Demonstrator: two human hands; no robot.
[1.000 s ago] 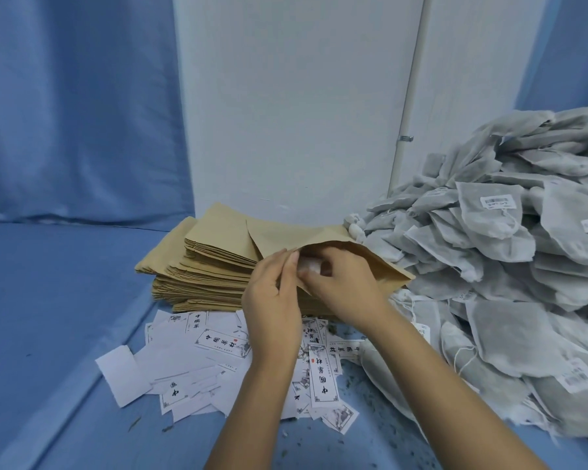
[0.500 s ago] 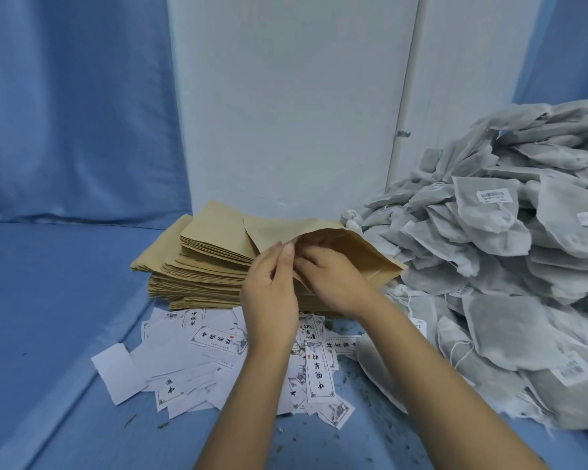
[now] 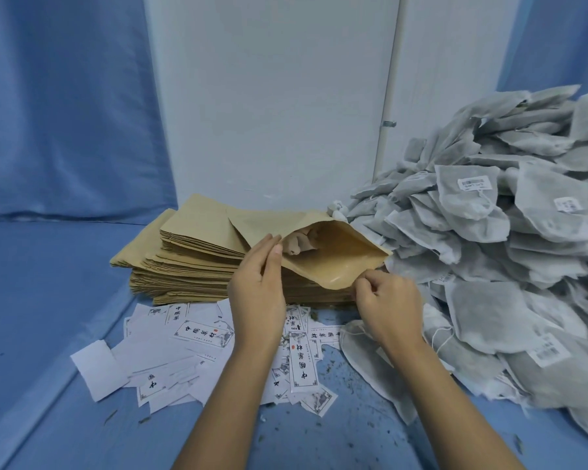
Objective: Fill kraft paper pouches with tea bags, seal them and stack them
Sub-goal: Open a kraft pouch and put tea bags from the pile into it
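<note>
Blue cloth worktop [image 3: 48,300], white wall panel [image 3: 269,96].
We hold the tan kraft paper pouch [image 3: 340,256] open over the flat pouch stack [image 3: 190,262]; left hand [image 3: 257,290] and right hand [image 3: 387,307] each pinch its rim, beside heaped grey fibrous tea bags [image 3: 489,232].

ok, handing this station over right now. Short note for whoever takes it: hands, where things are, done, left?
Left hand: pinches the left lip of the open pouch.
Right hand: pinches its near lip; the mouth is spread wide.
Where: pouch held over the kraft pouch stack; tea bag pile to the right; printed slips on the blue surface in front.
Done: something pale sits inside the pouch, likely tea bags.
Left: seal this pouch, stack it, then start the next.
</note>
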